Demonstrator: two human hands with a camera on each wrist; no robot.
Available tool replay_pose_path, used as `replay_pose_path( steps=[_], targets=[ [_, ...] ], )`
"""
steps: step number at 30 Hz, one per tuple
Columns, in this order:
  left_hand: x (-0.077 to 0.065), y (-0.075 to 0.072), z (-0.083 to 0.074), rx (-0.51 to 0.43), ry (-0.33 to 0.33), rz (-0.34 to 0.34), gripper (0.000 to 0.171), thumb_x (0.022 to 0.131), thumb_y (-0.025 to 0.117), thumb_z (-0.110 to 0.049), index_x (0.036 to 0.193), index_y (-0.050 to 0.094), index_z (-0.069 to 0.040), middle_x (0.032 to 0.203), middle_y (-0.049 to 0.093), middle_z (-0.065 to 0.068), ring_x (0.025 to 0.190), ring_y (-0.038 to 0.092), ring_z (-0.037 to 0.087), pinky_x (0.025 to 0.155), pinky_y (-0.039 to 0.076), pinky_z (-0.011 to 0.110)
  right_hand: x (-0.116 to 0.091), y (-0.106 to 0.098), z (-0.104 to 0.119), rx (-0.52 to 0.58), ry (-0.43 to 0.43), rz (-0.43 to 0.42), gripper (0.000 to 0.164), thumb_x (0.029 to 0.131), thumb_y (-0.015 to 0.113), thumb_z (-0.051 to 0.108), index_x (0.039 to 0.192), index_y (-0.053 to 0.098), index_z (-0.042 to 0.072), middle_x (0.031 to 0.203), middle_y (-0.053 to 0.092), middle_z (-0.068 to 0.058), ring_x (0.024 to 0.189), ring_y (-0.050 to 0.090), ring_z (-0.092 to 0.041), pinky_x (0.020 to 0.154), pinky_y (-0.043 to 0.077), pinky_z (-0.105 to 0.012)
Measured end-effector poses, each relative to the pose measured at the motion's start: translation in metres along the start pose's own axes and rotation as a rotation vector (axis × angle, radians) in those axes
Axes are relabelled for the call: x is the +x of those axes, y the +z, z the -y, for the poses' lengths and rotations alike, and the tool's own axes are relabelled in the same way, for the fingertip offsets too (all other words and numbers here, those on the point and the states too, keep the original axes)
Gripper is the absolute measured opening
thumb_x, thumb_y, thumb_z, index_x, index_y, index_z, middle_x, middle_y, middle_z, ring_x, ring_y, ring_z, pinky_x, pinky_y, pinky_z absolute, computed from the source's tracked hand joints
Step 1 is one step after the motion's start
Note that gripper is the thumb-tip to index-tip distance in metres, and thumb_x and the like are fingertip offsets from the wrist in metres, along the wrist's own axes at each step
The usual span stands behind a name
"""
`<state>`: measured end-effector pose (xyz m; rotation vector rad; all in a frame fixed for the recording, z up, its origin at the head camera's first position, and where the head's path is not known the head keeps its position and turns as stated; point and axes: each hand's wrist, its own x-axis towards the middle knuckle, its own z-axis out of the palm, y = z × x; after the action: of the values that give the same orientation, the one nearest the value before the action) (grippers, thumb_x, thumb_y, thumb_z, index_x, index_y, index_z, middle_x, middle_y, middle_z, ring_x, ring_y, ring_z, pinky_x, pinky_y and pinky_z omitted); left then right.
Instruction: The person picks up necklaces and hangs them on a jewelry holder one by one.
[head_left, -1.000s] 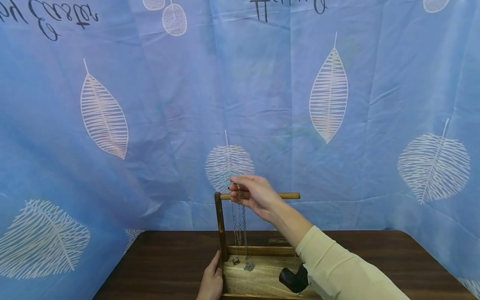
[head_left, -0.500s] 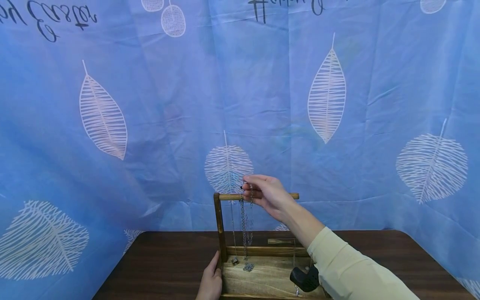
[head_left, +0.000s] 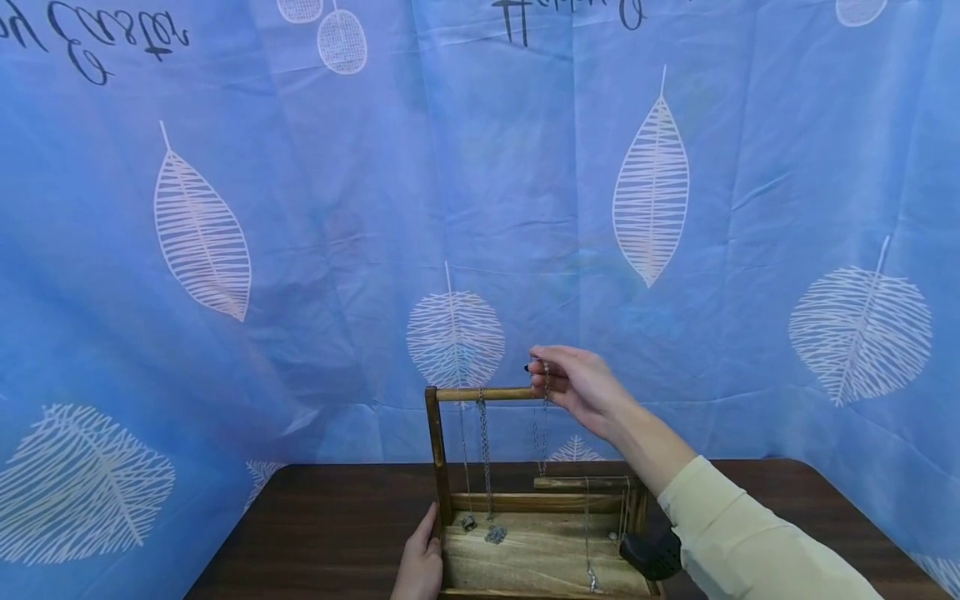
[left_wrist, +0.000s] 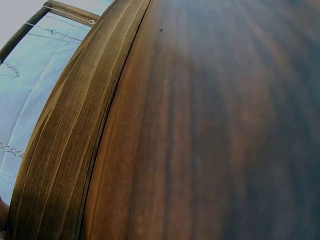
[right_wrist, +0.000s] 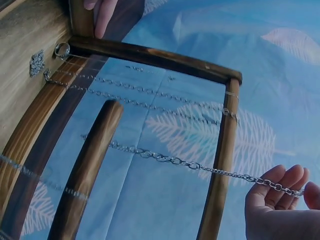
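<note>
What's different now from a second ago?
The right hand has moved rightward along the upper bar, still pinching the chain. As its sleeve shifted too, more of the lower bar came into view. No new grip or release shows. The left hand stayed at the stand's left side, and the two necklaces hang where they were.

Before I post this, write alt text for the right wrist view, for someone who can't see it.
A person's right grip pinches a silver chain near the bar of a wooden stand. More chains hang from that bar over a tray. The left grip shows partly at the stand's side, with blue leaf-print cloth behind.
</note>
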<state>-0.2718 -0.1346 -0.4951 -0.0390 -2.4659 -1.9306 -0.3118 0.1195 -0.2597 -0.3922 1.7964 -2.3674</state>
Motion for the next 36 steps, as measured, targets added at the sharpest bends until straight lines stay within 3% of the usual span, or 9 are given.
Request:
replay_pose_path(
  steps=[9,16,23,36],
  targets=[
    [0.001,0.0,0.0,0.003,-0.009,-0.001,0.055,0.098,0.03,0.013,0.152,0.017,0.018,0.153,0.016,0.043,0.14,0.017,0.059,0.109,0.027,0.068,-0.006,-0.033,0.006,0.005,-0.008,-0.023,0.034,0.105,0.054,0.018,0.134,0.05,-0.001,0.094,0.066,-0.003,0.081,0.062,-0.013,0.081,0.055,-0.03],
    [0.002,0.0,0.0,0.004,-0.016,0.002,0.056,0.098,0.03,0.013,0.152,0.017,0.017,0.154,0.015,0.043,0.14,0.016,0.059,0.109,0.027,0.068,-0.011,-0.053,0.011,0.018,-0.019,-0.054,0.031,0.104,0.058,0.02,0.129,0.053,0.002,0.099,0.067,-0.002,0.084,0.062,-0.014,0.082,0.054,-0.032],
    [0.0,0.001,0.0,-0.003,-0.006,-0.002,0.056,0.098,0.03,0.013,0.152,0.017,0.018,0.153,0.016,0.043,0.14,0.016,0.059,0.109,0.027,0.068,-0.013,-0.067,0.013,0.005,-0.004,-0.113,0.033,0.103,0.06,0.022,0.129,0.053,0.004,0.105,0.066,-0.001,0.089,0.064,-0.014,0.088,0.055,-0.032],
    [0.0,0.0,0.0,-0.024,0.015,0.001,0.055,0.098,0.03,0.014,0.151,0.016,0.019,0.153,0.015,0.043,0.14,0.016,0.059,0.11,0.024,0.067,-0.01,-0.085,0.013,-0.039,0.0,-0.163,0.049,0.102,0.062,0.025,0.141,0.046,0.002,0.106,0.067,0.001,0.087,0.065,-0.011,0.083,0.056,-0.029]
  ],
)
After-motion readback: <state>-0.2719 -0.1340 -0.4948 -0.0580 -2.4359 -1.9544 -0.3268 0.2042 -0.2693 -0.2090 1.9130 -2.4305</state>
